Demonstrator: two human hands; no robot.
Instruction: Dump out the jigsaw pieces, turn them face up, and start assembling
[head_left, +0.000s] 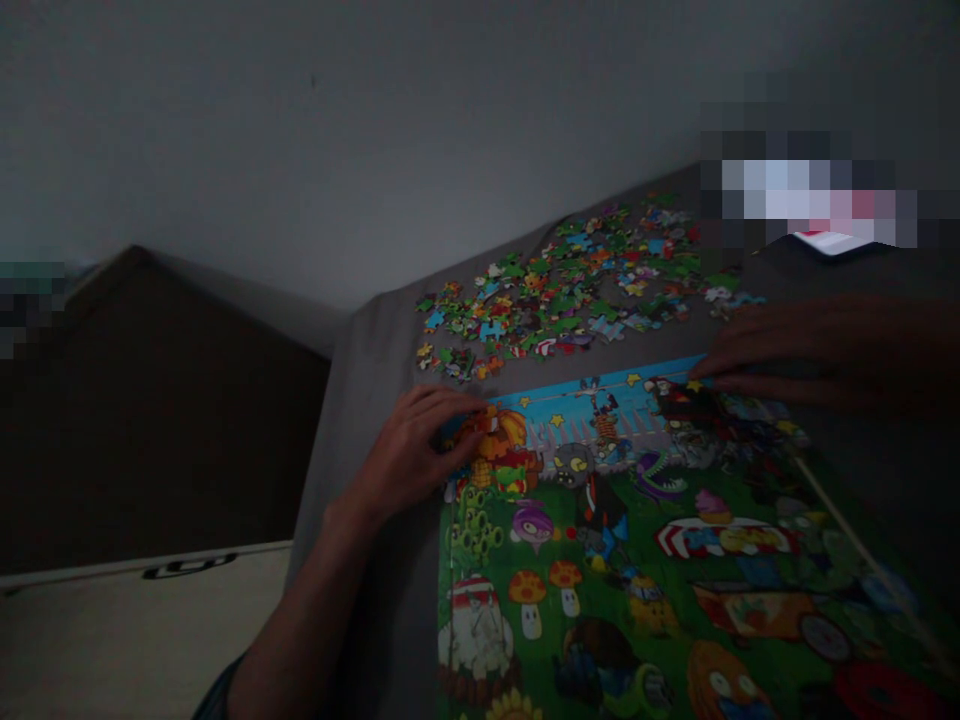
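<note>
A large colourful puzzle picture sheet with cartoon plants and zombies lies on the grey cloth in front of me. Its top is a blue sky strip with yellow stars, and a pale straight line runs down its right side. My left hand is closed at the upper left corner, thumb and fingers bent around the edge by the orange pumpkin figure. At the top edge farther right, my right hand has its fingertips drawn together on the sheet. Dim light hides the exact contact of both hands.
Many loose jigsaw pieces are spread on the grey cloth beyond the sheet, near a pale wall. A bright, partly blurred-out device lies at the back right. A dark panel stands on the left, above a light surface with a handle.
</note>
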